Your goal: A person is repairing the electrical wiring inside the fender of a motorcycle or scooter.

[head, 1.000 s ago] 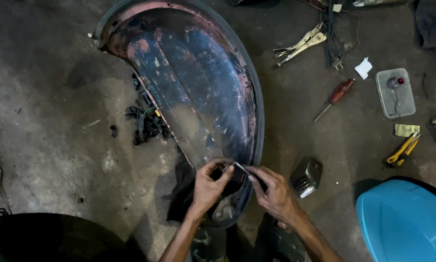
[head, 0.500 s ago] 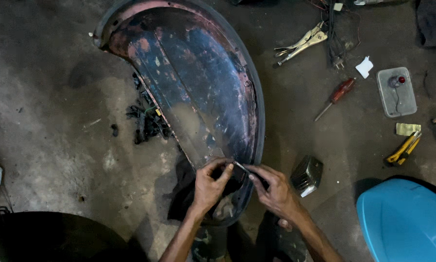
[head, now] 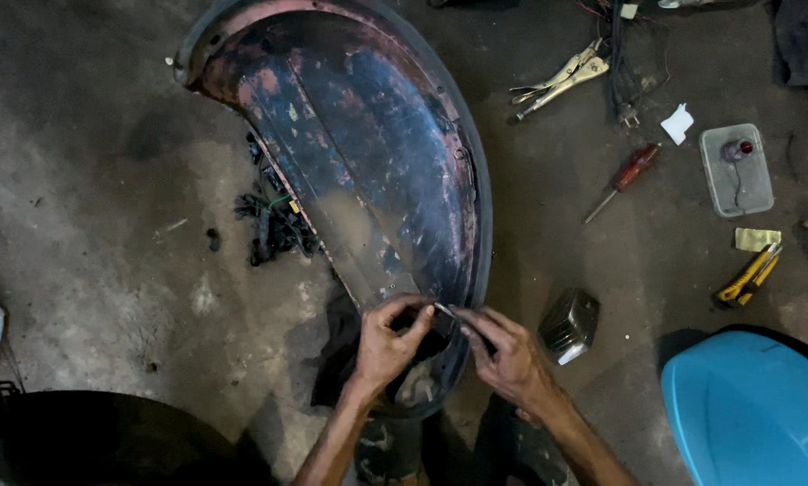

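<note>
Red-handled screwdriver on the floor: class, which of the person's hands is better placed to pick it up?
Probably the right hand. The red-handled screwdriver lies up and to its side of the fender, while the left hand would have to cross over.

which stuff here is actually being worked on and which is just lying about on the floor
In hand:
- left hand and right hand pinching a small metal piece
- rusty curved metal fender

Lying about:
- locking pliers
- red-handled screwdriver
- yellow utility knife
- clear plastic box
</note>
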